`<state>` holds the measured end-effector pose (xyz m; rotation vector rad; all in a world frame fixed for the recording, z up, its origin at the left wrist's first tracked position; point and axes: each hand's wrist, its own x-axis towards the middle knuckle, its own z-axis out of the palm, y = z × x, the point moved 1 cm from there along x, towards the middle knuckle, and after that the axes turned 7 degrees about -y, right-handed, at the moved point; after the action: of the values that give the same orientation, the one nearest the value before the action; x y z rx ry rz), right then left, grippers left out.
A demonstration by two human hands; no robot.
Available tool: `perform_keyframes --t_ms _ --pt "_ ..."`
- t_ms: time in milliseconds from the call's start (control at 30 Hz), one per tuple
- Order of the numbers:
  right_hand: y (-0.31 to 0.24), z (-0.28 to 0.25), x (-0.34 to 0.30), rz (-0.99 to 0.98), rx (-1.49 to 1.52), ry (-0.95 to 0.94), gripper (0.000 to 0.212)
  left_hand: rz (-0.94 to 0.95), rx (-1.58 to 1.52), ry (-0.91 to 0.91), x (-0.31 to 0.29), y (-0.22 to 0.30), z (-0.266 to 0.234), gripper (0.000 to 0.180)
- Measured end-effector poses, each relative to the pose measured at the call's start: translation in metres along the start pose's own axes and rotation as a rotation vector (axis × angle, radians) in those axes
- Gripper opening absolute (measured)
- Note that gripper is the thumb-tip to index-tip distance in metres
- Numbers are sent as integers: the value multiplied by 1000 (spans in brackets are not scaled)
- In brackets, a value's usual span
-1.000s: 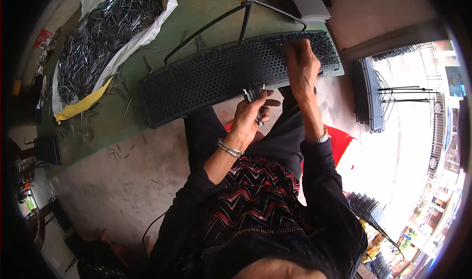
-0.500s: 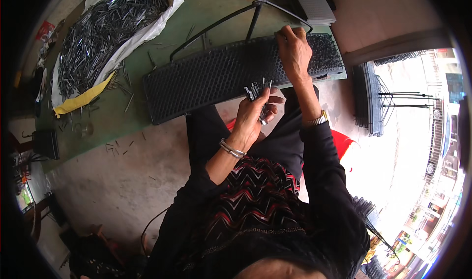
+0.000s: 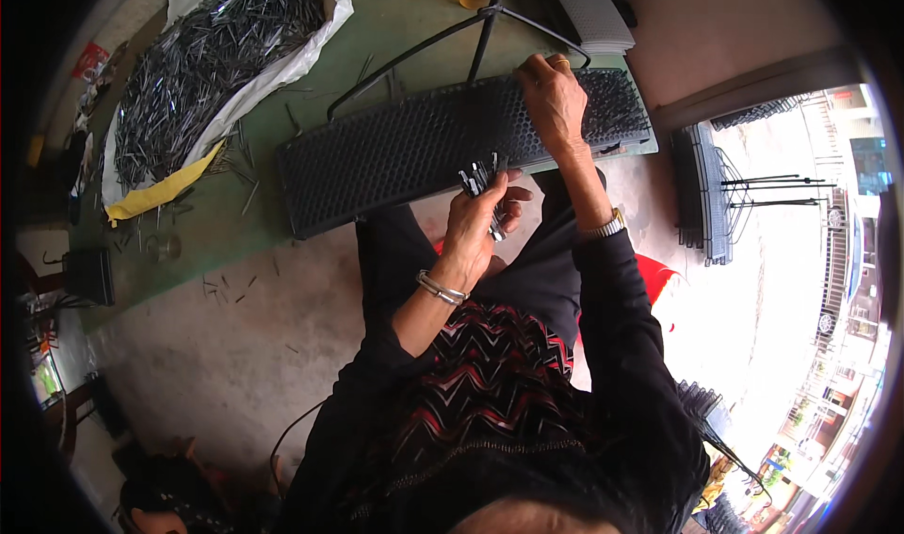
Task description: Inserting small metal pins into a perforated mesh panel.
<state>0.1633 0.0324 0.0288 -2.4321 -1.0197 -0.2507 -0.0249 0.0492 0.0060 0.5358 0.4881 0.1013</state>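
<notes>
Green table point(image 3: 395, 30): long black panel point(image 3: 386, 157) on it, hole-riddled, right end bristling. Right hand point(image 3: 556, 105) over far edge, bunched; cannot tell what's held. Left hand point(image 3: 473, 223), by near edge, curled round slim dark pins point(image 3: 477, 178), ends shiny.

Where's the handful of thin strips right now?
In the head view, the handful of strips is in the left hand, above and right of the picture's centre, seen against the near edge of the black perforated panel.
</notes>
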Motion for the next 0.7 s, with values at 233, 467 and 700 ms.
perform_keyframes --t_ms 233,467,700 --pt "4 1 0 61 -3 60 15 45 -29 -53 0 0 -4 23" --pt "6 12 -10 47 -44 61 15 56 -46 -53 -2 0 -6 22" --pt "-3 -19 -28 2 228 -158 21 98 -45 -35 0 2 -13 24"
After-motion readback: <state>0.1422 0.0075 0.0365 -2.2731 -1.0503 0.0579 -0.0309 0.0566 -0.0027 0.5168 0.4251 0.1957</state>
